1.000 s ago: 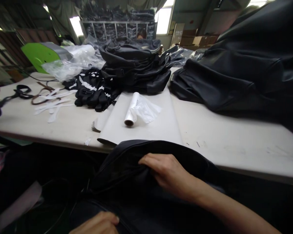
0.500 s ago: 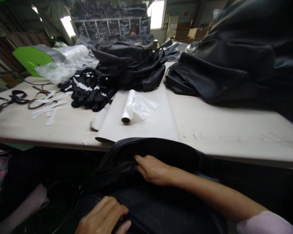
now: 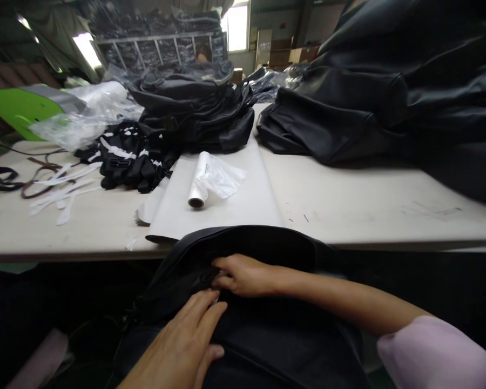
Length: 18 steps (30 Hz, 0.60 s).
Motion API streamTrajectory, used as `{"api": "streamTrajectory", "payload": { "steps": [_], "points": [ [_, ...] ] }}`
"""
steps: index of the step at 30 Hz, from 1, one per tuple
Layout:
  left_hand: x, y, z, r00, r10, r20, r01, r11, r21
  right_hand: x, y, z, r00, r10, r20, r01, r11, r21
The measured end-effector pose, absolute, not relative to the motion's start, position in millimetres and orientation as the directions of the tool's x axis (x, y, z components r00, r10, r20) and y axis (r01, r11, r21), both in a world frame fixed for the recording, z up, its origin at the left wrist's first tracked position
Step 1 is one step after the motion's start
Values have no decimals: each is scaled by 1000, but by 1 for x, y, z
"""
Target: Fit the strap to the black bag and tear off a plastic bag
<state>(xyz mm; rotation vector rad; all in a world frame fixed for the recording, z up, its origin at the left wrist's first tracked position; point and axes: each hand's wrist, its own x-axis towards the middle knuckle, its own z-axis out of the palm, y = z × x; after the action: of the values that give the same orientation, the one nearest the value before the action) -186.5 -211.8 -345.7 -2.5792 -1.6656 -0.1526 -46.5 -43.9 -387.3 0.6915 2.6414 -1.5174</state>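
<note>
A large black bag (image 3: 275,346) stands in front of me against the table edge, its mouth gaping upward. My right hand (image 3: 243,275) reaches into the opening, its fingers pinched on the dark inner fabric (image 3: 198,278). Close below it, my left hand (image 3: 184,340) lies over the near side of the bag, fingers stretched out and thumb apart. Its fingertips come near my right fingers; whether they touch the fabric or a small part there is too dark to tell.
On the table (image 3: 348,210) lie a plastic bag roll (image 3: 199,181), white strips (image 3: 62,189), black straps (image 3: 125,162) and stacked black bags (image 3: 194,108). Black material (image 3: 328,119) heaps at right. A green machine (image 3: 22,111) stands at left. A person (image 3: 203,52) shows behind.
My left hand has moved up and right toward my right hand, and its fingers have straightened. My right hand stays in the bag's opening. The view has turned slightly right.
</note>
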Motion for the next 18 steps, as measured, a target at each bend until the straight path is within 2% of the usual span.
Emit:
{"api": "streamTrajectory", "payload": {
  "steps": [2,4,5,7,9,12,15,18],
  "points": [
    [-186,-206,-344,458,880,127,888,-459,-23,-34,-46,-373,-917,380,-121,372,707,-602],
    [-185,-202,-342,497,860,120,868,-495,-47,-22,-49,-366,-900,417,-125,427,788,-444],
    [-185,-200,-342,516,850,107,856,-513,-61,-17,-50,-365,-889,432,-151,454,789,-414],
    [-183,-198,-346,560,825,75,828,-556,-71,-9,-48,-369,-878,427,-216,478,751,-456],
    [-182,-197,-353,594,803,56,804,-589,-79,-5,-39,-376,-886,376,-271,460,647,-608],
    [-181,-197,-364,600,795,94,793,-575,-204,-4,-20,-385,-915,241,-323,399,428,-811],
    [-177,-195,-374,603,791,103,774,-549,-315,-11,-5,-395,-894,149,-423,448,258,-856],
    [-168,-187,-383,575,818,15,787,-548,-283,-23,-2,-410,-859,143,-492,511,185,-839]
  ]
}}
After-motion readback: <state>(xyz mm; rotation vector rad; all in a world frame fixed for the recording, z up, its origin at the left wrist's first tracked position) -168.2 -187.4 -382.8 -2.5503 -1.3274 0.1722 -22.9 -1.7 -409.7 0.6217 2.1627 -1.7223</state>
